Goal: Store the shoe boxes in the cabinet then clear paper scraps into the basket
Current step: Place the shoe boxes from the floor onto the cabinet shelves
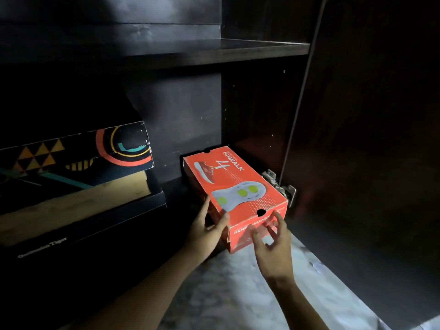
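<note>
The orange shoe box (235, 186) lies flat in the bottom compartment of the dark cabinet (181, 115), lid up, on the right side next to the metal hinge (278, 184). Its far end is inside the compartment; its near end projects over the marbled floor (233, 294).

Left hand (204, 232): placed at the near left corner of the box. The fingers run straight along the left side wall and the thumb lies across the corner edge. The grip is spread, not curled.

Right hand (273, 248): placed in front of the near end face of the box. The fingers are loosely bent with the tips at the end face. Motion blur prevents confirming contact; the grip encloses nothing.

A black patterned shoe box (71, 153) sits to the left, well apart from the orange one, with its lid tilted above a tan cardboard layer. A bare shelf (238, 50) spans the cabinet above. The cabinet door (369, 115) stands open at right.
</note>
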